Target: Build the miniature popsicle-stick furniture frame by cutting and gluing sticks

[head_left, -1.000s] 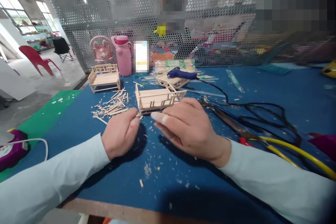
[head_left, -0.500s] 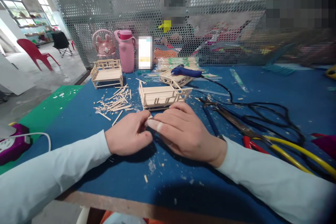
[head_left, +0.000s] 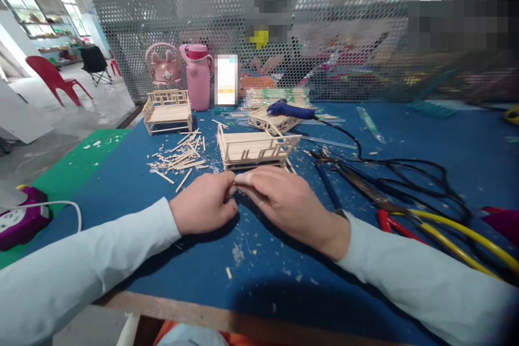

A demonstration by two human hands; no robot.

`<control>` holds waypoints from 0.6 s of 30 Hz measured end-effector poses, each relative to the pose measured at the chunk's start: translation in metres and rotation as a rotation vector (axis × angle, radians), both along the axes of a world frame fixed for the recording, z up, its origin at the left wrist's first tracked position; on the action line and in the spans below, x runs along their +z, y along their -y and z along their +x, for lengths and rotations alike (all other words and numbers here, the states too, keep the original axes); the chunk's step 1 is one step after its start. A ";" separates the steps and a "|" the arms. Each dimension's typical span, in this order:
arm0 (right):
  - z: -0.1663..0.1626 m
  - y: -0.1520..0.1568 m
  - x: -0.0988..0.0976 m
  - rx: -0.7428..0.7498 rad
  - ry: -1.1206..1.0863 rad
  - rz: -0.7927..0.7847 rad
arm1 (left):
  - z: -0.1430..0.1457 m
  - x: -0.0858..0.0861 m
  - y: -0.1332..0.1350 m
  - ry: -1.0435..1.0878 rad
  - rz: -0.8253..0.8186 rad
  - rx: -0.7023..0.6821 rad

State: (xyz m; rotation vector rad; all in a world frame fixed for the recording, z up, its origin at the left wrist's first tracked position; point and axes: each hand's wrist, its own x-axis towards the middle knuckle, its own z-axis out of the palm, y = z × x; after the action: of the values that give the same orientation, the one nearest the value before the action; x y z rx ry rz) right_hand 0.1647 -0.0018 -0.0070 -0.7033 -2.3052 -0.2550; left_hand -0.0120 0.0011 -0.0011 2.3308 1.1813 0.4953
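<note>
My left hand [head_left: 206, 203] is closed, its thumb and curled fingers pinching at the tips. My right hand [head_left: 284, 203] meets it fingertip to fingertip, also closed, with a pale wrap on one finger. Whatever sits between the fingertips is too small or hidden to name. Just beyond them stands a miniature wooden bed-like frame [head_left: 249, 148] made of thin sticks, with railings around it. Left of it lies a pile of loose wooden sticks [head_left: 184, 159]. Farther back stands a similar small stick-built bench [head_left: 168, 113].
A blue glue gun [head_left: 292, 111] rests on another stick piece, its black cord [head_left: 421, 165] trailing right. Pliers with red handles [head_left: 385, 220] and a tool with yellow handles [head_left: 454, 238] lie at right. A pink flask [head_left: 198, 81] and a lit phone [head_left: 226, 80] stand before a perforated metal screen.
My right hand's fingers have drawn down and closed in toward my left fingertips, uncovering more of the wooden frame's front. The view has shifted slightly.
</note>
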 end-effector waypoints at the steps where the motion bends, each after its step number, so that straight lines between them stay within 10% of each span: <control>1: 0.000 0.000 0.000 -0.002 0.005 0.010 | 0.000 -0.001 -0.001 0.005 -0.002 -0.002; 11: 0.002 -0.002 0.008 -0.087 0.035 -0.188 | 0.002 -0.003 -0.003 0.021 0.006 -0.017; 18: 0.011 -0.021 0.011 -0.200 0.121 0.198 | -0.002 -0.002 -0.007 0.039 0.060 0.274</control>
State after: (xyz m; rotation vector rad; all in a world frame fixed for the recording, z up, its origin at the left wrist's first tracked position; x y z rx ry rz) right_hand 0.1755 0.0188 0.0042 -0.8358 -2.2833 -0.6245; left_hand -0.0140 0.0078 -0.0032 2.2064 1.4951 0.6761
